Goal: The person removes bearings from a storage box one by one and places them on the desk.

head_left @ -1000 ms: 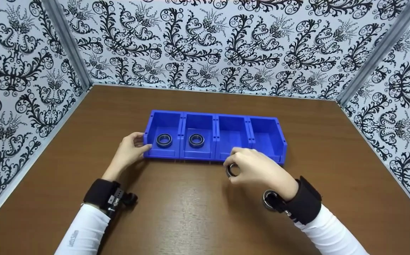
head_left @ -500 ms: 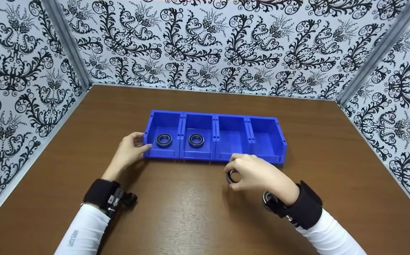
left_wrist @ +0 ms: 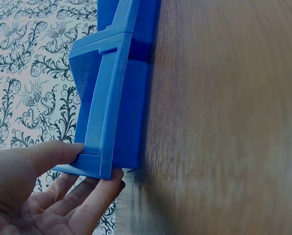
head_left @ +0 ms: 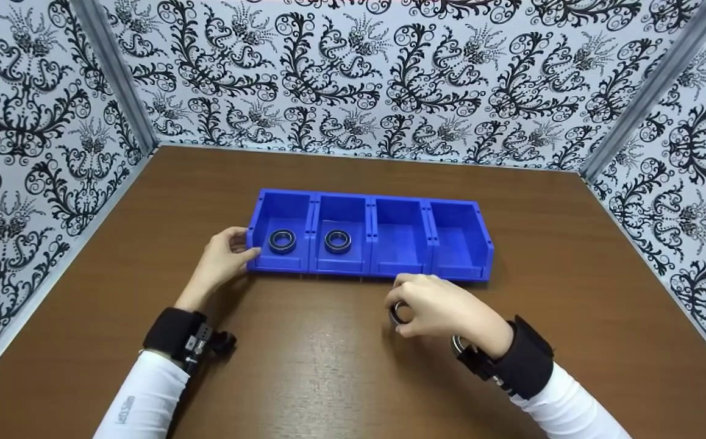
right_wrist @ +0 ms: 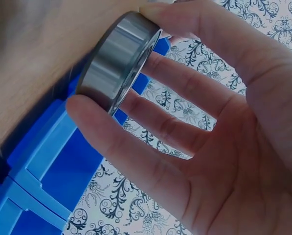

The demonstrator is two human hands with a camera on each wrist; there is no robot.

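A row of joined blue storage bins [head_left: 402, 268] stands on the wooden table. My left hand [head_left: 224, 259] grips its left end, thumb over the side wall and fingers outside, as the left wrist view [left_wrist: 62, 191] also shows. One ball bearing [head_left: 282, 242] lies flat in the leftmost bin, and another bearing [head_left: 338, 241] lies in the bin beside it. In front of the bins, my right hand [head_left: 444, 308] pinches a third bearing [right_wrist: 117, 61] on edge between thumb and fingertips. A further bearing [head_left: 457, 345] shows partly behind my right wrist.
Brown tabletop [head_left: 316, 366] surrounds the bins. Patterned wall panels [head_left: 353, 79] with grey corner posts close off the back and both sides. Both wrists wear black straps with small cameras.
My right hand has drawn back a little from the bins toward me, the bearing still pinched. Its wrist now covers more of the bearing on the table. My left hand stays put.
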